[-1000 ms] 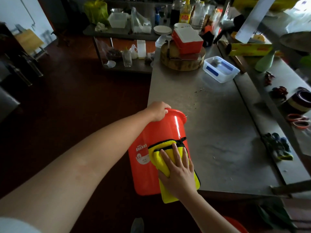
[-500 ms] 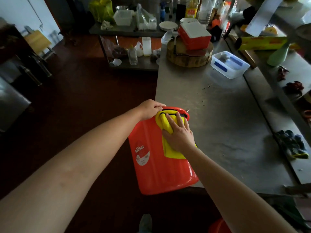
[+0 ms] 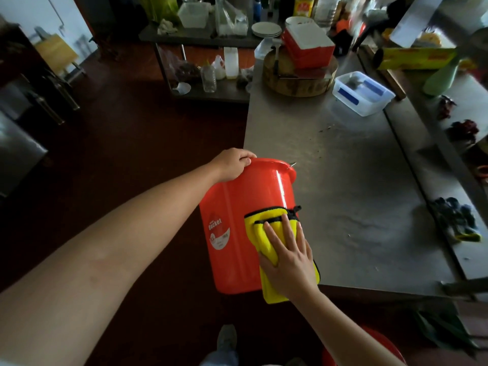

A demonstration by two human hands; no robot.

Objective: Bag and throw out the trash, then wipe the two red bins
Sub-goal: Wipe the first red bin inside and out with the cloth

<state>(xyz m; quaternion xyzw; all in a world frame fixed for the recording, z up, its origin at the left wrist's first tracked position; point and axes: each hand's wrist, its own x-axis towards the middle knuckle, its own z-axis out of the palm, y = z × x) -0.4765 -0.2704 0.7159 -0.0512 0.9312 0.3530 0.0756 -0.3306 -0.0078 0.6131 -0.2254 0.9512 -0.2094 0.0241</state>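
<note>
A red bin (image 3: 237,233) is seen tilted at the near corner of the table (image 3: 356,194), its rim gripped by the left hand (image 3: 233,165); a yellow cloth (image 3: 266,233) is pressed flat against its side by the right hand (image 3: 287,262), fingers straight and spread; a white label is shown on the bin's wall, left of the cloth; farther back on the table a wooden block (image 3: 298,80), a red box (image 3: 307,47) upon it and a clear tub (image 3: 363,93) are set.

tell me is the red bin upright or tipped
Tipped. The bin lies over, side wall and label up, rim pointing away; the left hand grips the rim, the right hand presses a cloth on it.
</note>
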